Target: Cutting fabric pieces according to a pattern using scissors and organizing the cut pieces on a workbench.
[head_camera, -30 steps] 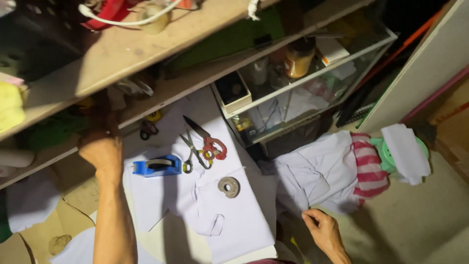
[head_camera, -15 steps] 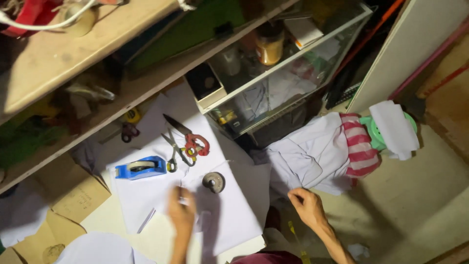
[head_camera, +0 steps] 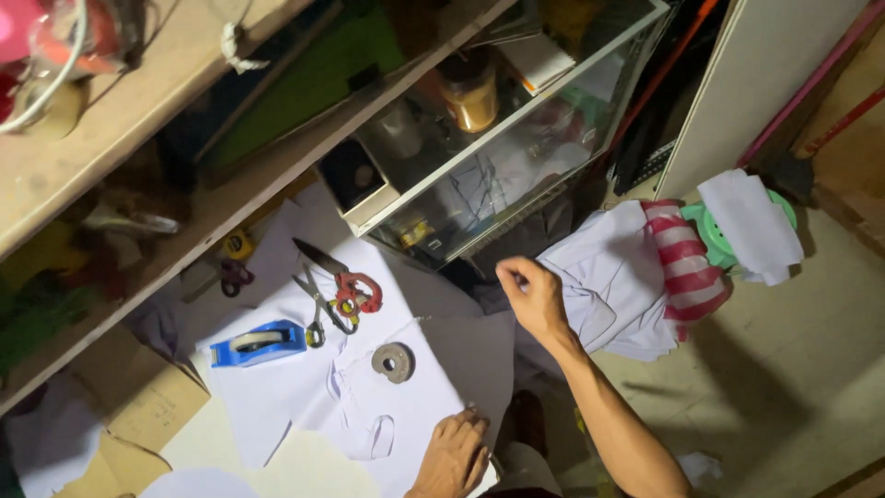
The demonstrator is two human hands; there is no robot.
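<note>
My left hand (head_camera: 452, 456) rests palm down on the near edge of a white fabric piece (head_camera: 369, 406) spread over the low work surface. My right hand (head_camera: 533, 295) is raised over the gap beside the surface, fingertips pinched together; whether something small sits between them I cannot tell. On the fabric lie a round metal ring weight (head_camera: 394, 361), red-handled scissors (head_camera: 355, 290), a second metal pair of scissors (head_camera: 318, 314) and a blue tape dispenser (head_camera: 258, 343). Just right of my right hand lies a crumpled white shirt (head_camera: 618, 277).
A glass-fronted cabinet (head_camera: 498, 157) with a jar (head_camera: 470, 92) stands behind the surface, under a wooden shelf (head_camera: 111, 138). A red-striped cloth (head_camera: 682, 263) and a green stool (head_camera: 714, 235) under a white cloth lie on the floor at right. Cardboard (head_camera: 138, 397) sits at left.
My left hand came back from the shelf side to the near edge of the fabric. My right hand rose from low near the floor to beside the white shirt.
</note>
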